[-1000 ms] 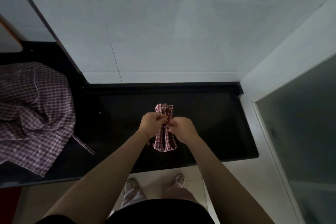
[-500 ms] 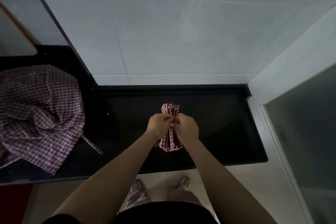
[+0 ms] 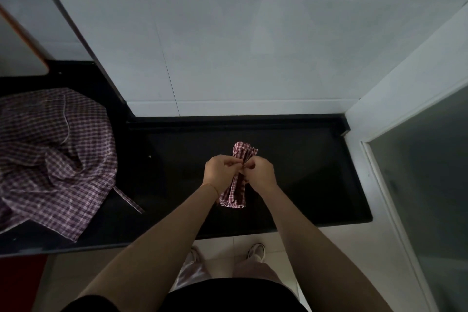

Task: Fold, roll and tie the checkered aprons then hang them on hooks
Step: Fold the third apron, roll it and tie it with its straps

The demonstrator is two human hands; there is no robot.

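Both hands meet over the middle of the rolled apron (image 3: 236,182), fingers curled in a pinch at its upper half: the left hand (image 3: 220,172) and the right hand (image 3: 260,173) seem each to hold an end of the tie string where their fingertips come together, though the string itself is too thin and too hidden to make out. Going from the left: an unfolded checkered apron (image 3: 53,157) lies crumpled in a heap on the left stretch of the black counter (image 3: 316,172), one strap (image 3: 128,199) trailing off its near right edge across the dark surface. Then comes the left hand, a thin bracelet (image 3: 211,187) at its wrist, then the roll, which stands lengthwise from near to far between the hands, its far end poking out beyond the knuckles and its near end flaring just below the wrists. Then the right hand, and well to the right a frosted glass panel (image 3: 425,197). The step in hand looks to be the tying: the roll is already made and the knot is being worked at its middle. Next the ends want a firm pull apart so the knot cinches without the roll loosening; after that the bundle goes to a hook, none of which shows here.
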